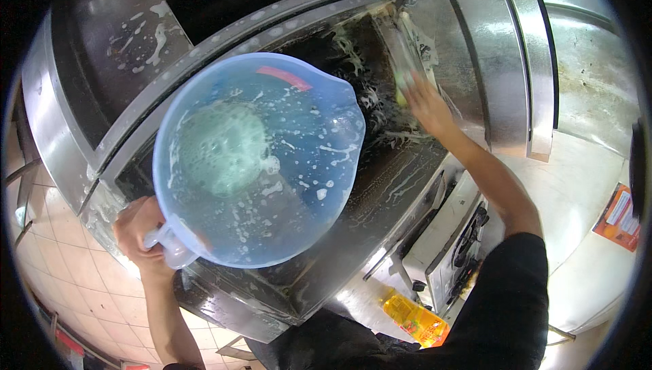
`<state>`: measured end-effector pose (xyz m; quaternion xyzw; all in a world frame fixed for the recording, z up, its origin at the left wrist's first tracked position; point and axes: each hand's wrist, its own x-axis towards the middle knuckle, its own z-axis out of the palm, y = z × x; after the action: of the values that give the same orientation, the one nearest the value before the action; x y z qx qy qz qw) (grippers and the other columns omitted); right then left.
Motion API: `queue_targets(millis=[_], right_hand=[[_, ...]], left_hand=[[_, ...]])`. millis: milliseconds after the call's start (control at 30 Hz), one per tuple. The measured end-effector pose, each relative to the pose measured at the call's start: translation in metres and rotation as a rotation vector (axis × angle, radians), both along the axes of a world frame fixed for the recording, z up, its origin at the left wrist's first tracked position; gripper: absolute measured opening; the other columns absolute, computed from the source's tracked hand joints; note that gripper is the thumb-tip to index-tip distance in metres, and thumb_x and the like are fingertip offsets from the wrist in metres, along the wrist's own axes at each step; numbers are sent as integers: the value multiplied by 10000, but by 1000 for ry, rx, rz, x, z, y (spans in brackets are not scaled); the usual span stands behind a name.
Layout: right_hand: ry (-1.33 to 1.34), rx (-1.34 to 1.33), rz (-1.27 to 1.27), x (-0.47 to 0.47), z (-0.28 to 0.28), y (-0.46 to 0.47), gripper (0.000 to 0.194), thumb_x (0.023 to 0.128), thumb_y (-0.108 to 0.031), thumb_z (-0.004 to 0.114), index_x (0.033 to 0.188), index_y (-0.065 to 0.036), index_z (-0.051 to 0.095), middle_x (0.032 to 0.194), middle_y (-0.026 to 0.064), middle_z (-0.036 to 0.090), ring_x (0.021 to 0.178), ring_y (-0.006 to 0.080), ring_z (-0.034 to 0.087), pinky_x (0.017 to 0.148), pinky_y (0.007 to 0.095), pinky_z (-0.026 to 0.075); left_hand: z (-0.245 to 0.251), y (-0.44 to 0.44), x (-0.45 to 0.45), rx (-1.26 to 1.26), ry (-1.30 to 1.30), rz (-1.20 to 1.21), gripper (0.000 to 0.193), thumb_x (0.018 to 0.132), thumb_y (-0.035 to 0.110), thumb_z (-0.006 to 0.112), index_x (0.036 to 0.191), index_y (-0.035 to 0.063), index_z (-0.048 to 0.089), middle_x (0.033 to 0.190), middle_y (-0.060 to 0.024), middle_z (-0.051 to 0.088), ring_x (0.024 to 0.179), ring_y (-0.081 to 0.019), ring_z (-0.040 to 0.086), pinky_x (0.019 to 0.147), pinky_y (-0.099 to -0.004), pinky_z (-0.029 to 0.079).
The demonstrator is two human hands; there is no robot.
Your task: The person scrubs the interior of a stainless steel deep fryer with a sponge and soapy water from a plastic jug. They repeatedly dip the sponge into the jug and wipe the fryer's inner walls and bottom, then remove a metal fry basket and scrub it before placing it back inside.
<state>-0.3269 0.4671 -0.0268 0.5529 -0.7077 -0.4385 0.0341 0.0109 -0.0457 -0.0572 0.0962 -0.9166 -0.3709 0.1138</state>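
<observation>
My left hand (138, 232) grips the handle (178, 253) of a large translucent blue plastic bowl (285, 237) with a pouring lip. Greenish, foamy liquid (224, 148) pools on one side of it, and suds spot its inner wall. My right hand (432, 109) presses flat towards a stainless-steel side wall (466, 74). Under its fingers shows a yellow-green piece, possibly a sponge (401, 97), blurred and mostly covered. White foam (374, 100) streaks the dark, wet metal surface (397, 166) beside that hand. The bowl hides much of this surface.
A raised metal rim (244, 24) runs behind the bowl, with a foam-spotted steel panel (147, 39) beyond. At lower right are a white portable gas stove (443, 237) and an orange-yellow bottle (415, 316) bearing writing. Tiled floor (76, 268) shows at left.
</observation>
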Motion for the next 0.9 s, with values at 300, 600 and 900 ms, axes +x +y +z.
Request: queue_targets(millis=[300,600,900], right_hand=[[88,-50,-267,-54,14,-63,479,781,-158,585,1234,-3,603,1258,110,585,1167,253,477,855,399,430],[-63,-27,-115,-53,51,-50,340,746,-121,621,1064,-28,694,1066,90,653,1121,256,508,853,389,422],[-93,84,20,-70,45,-42,152,774,-156,622,891,-112,710,1098,12,624,1136,223,502,913,388,403]], left_hand=[[11,3,-13,48,-15,-57,425,600,214,782,981,68,666,1023,-84,648,925,-281,615,868,-413,443],[47,27,-65,265,223,-144,223,593,166,752,652,72,559,562,-51,465,460,-217,469,467,-312,340],[50,21,-59,199,150,-129,304,574,231,798,694,85,560,617,-43,522,511,-227,514,510,-326,366]])
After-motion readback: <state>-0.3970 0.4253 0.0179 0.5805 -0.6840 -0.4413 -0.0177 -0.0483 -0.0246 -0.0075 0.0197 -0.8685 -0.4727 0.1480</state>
